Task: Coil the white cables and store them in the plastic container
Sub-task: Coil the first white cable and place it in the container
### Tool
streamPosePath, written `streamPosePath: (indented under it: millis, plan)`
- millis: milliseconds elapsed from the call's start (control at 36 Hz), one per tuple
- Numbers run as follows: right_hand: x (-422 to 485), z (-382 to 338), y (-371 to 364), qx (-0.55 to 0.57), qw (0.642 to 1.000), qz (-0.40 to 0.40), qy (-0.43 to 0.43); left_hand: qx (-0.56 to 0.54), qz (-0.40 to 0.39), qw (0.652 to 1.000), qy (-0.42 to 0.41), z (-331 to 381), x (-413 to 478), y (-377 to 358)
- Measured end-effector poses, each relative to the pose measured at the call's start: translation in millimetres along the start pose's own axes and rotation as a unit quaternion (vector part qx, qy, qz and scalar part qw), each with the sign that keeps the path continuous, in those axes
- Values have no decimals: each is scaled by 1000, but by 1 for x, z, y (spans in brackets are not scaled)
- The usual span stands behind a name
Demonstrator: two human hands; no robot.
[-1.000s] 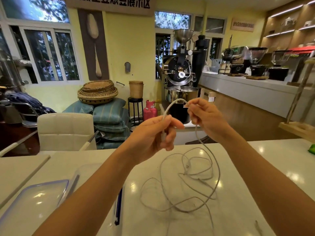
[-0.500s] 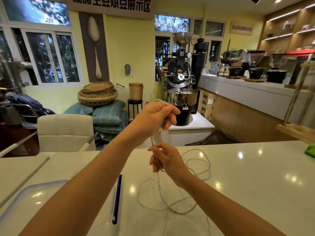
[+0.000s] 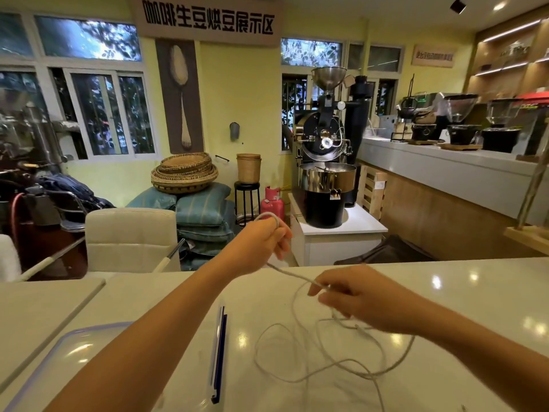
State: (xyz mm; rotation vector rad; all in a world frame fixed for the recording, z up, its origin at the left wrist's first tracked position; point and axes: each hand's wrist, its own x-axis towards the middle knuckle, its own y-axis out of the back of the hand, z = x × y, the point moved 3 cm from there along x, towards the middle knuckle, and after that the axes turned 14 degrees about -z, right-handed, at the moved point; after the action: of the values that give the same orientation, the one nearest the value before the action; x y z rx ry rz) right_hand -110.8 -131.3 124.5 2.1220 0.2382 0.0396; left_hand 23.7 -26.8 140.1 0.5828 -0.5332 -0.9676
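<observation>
Cable (image 3: 300, 276) runs taut between your hands: left hand (image 3: 258, 243) raised, grip closed on a small loop; right hand (image 3: 356, 298) pinches it lower. The rest sprawls loose on the bench (image 3: 445, 281), container (image 3: 74, 346) by the near-left corner.

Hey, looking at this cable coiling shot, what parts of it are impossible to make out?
Head view only:
- Plastic container: cut off by the lower left edge and crossed by the left arm, so its depth and contents are hidden.
- White cable: one strand leaves the bottom edge; no connector can be made out.
- Left hand: the number of loops in its grip is hidden by the fingers.
</observation>
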Motion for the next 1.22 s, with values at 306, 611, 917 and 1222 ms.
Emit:
streamPosePath:
  millis: [306,611,917,1222]
  plan:
    - [-22,-51,89,-337,933,116,58,-69,-121,990,-23,10,-18,-49]
    - [20,-15,119,-110,974,166,106,-285,-154,937,-132,36,-33,-62]
    - [69,32,19,309,933,145,118,-272,-56,942,-190,62,-29,-26]
    - [71,5,-36,413,910,0,29,18,59,995,-84,21,8,9]
